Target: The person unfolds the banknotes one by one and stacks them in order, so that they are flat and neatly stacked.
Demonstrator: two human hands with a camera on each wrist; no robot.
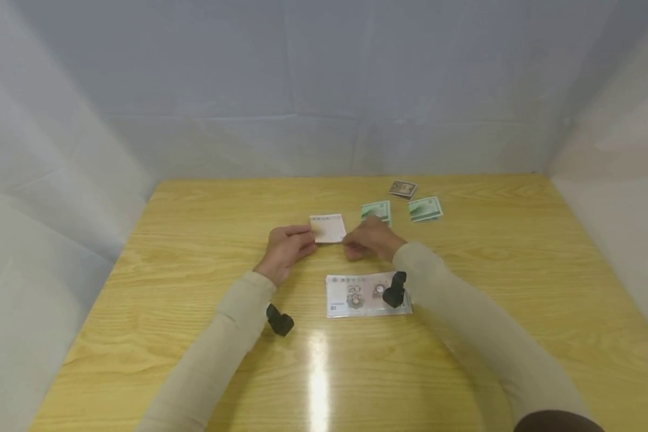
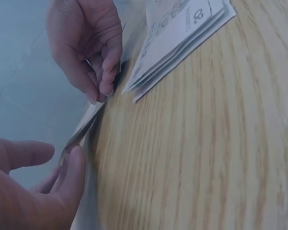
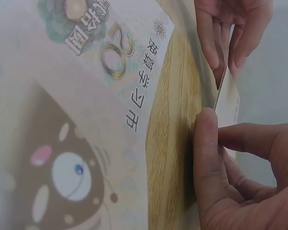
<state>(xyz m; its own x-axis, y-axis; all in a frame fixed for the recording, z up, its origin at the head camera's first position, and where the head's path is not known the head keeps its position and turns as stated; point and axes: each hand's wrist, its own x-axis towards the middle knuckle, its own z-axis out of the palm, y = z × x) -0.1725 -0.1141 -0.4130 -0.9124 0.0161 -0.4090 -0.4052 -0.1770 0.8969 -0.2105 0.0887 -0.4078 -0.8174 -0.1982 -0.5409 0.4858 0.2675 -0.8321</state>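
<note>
A folded play banknote (image 1: pixel 326 230), pale side up, lies between both hands over the table. My right hand (image 1: pixel 371 239) pinches its right near corner between thumb and index finger, as the right wrist view shows. At the other end, my left hand (image 1: pixel 287 247) holds the note's left edge between its thumb and fingers. Nearer to me is a stack of flat play banknotes (image 1: pixel 341 305) marked 20, partly under the right wrist in the head view. In the left wrist view, several layered edges of that stack (image 2: pixel 182 40) show.
Past the right hand lie a folded green note (image 1: pixel 376 208), another green one (image 1: pixel 425 208) to its right, and a small folded brown note (image 1: pixel 404 188) farther back. Pale sheeting (image 1: pixel 324 78) closes off the back and sides of the wooden table (image 1: pixel 205 210).
</note>
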